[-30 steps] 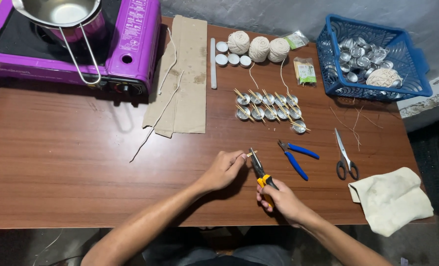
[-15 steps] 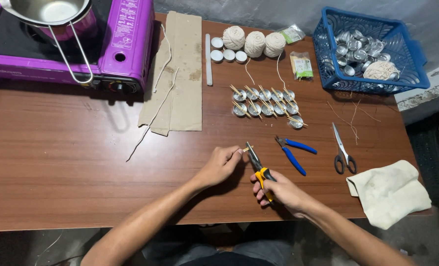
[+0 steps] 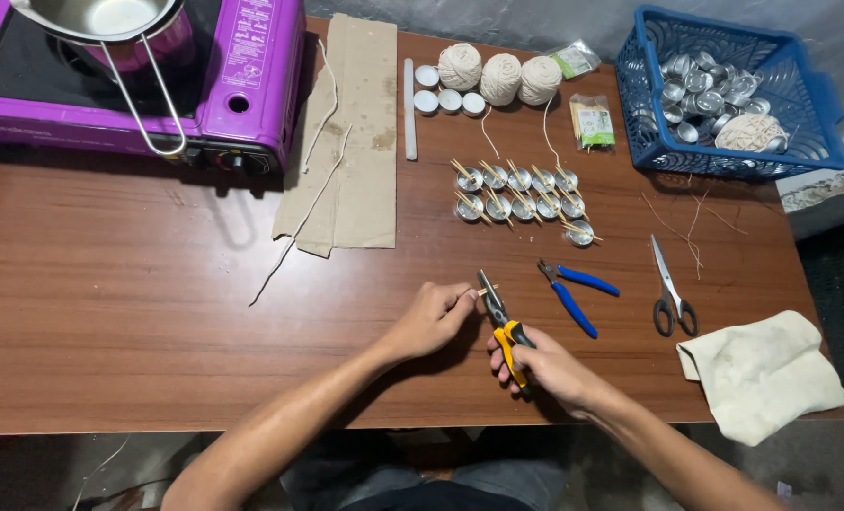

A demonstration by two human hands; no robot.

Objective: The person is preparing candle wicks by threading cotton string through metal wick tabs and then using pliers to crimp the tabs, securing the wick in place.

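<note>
The right hand (image 3: 547,364) is gripping the yellow-handled pliers (image 3: 500,322) with its fingers wrapped around the handles, while the left hand (image 3: 431,320) is pinching a short wooden stick (image 3: 485,291) between its fingertips, holding it low over the wooden worktop (image 3: 157,312) at the plier tips, though whether the tips are actually biting the stick is hard to tell. Just beyond are lying blue-handled pliers (image 3: 573,295), scissors (image 3: 670,289) and a cream cloth (image 3: 761,374), with rows of small metal cups (image 3: 524,197) carrying sticks, three balls of twine (image 3: 499,76), a blue basket (image 3: 824,99) and a purple portable stove (image 3: 242,76) sitting farther back.
</note>
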